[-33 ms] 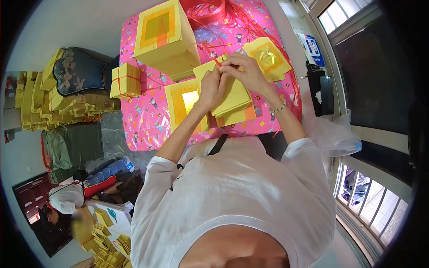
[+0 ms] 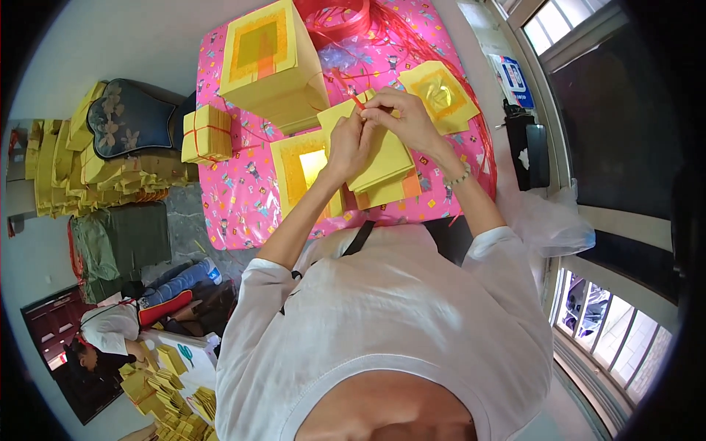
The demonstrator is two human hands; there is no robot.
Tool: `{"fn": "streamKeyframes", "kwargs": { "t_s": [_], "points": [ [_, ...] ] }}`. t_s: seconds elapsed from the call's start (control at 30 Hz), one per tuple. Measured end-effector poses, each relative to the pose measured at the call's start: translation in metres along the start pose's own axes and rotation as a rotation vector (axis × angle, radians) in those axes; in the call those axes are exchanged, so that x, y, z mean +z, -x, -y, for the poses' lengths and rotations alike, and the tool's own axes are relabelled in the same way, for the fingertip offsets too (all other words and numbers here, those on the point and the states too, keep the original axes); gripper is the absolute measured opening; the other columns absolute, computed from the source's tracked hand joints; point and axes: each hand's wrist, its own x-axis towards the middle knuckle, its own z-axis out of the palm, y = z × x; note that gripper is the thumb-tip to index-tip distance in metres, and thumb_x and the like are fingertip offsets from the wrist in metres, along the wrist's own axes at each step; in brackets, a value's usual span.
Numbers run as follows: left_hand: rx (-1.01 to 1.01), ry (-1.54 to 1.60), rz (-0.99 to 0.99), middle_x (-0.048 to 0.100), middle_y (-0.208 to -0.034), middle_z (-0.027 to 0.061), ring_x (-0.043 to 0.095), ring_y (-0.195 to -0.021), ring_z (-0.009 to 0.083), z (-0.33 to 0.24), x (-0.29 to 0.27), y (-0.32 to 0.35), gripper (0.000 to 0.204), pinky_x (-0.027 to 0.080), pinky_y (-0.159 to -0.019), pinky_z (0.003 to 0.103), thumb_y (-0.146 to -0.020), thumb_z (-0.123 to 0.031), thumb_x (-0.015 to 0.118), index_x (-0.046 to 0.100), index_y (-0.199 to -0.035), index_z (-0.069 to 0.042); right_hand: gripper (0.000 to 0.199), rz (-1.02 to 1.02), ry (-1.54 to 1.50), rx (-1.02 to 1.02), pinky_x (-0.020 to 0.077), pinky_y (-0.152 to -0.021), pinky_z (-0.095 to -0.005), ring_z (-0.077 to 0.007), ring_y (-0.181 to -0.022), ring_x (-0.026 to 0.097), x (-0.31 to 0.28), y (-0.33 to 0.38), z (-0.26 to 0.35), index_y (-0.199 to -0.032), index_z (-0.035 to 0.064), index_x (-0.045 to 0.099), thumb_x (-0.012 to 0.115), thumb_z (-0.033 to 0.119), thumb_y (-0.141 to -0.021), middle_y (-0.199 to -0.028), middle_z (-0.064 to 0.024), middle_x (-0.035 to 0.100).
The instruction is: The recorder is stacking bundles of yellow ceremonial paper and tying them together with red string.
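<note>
My left hand [image 2: 348,145] and my right hand [image 2: 403,117] meet over a stack of yellow paper [image 2: 382,163] on the table. Both are closed, fingertips together on a thin red plastic strip [image 2: 358,101] whose end sticks out past them. Fingers partly hide where the strip runs. Beside my left wrist lies a yellow sheet with an orange-bordered gold square [image 2: 294,167]. Another gold-foil sheet [image 2: 441,95] lies beyond my right hand.
A tall block of yellow paper [image 2: 276,88] stands at the back left. Left of it sits a tied yellow bundle [image 2: 207,134]. Red strips [image 2: 412,37] trail along the far right of the pink table cover [image 2: 246,198]. A co-worker [image 2: 110,327] handles yellow bundles at lower left.
My hands hold the same pose on the red strip. At lower left, the co-worker's yellow bundle has lowered and their arm now shows over the pile.
</note>
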Motion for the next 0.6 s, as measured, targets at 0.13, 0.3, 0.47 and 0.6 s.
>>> {"fn": "streamKeyframes", "kwargs": {
  "t_s": [0.13,0.3,0.47,0.6],
  "points": [
    [-0.121,0.129,0.038,0.061,-0.073,0.0182,0.057,-0.062,0.0301,0.006,0.005,-0.003,0.024,0.041,-0.058,0.039,-0.093,-0.023,0.050,0.059,-0.104,-0.003,0.014,-0.014,-0.021,0.067,0.0458,-0.068,-0.0247,-0.0103,-0.073,0.057,-0.004,0.002,0.004,-0.092,0.0022,0.067,0.064,0.013,-0.084,-0.080,-0.0050,0.063],
    [-0.217,0.286,0.016,0.055,-0.063,0.0087,0.051,-0.058,0.0144,0.004,0.003,-0.008,0.030,0.038,-0.053,0.032,-0.098,-0.025,0.044,0.064,-0.099,-0.003,0.017,-0.373,-0.128,0.070,0.0483,-0.070,-0.0237,-0.0085,-0.074,0.060,-0.008,0.007,0.005,-0.096,-0.0002,0.064,0.064,0.014,-0.086,-0.081,-0.0047,0.065],
    [-0.304,0.305,0.032,0.044,-0.056,-0.0001,0.042,-0.052,0.0077,0.005,-0.002,-0.006,0.032,0.034,-0.049,0.027,-0.099,-0.028,0.043,0.066,-0.095,-0.005,0.025,-0.323,0.254,0.334,0.0491,-0.066,-0.0268,-0.0129,-0.070,0.061,-0.007,0.042,0.005,-0.082,0.0010,0.060,0.070,0.024,-0.082,-0.079,-0.0061,0.063],
    [-0.270,0.330,0.041,0.041,-0.054,-0.0024,0.039,-0.051,0.0059,0.000,0.000,-0.007,0.031,0.031,-0.047,0.025,-0.099,-0.028,0.044,0.066,-0.095,-0.006,0.034,-0.295,0.430,0.325,0.0440,-0.057,-0.0384,-0.0256,-0.066,0.058,0.011,0.058,-0.002,-0.076,0.0035,0.055,0.071,0.034,-0.078,-0.069,-0.0082,0.055]
  ]
}}
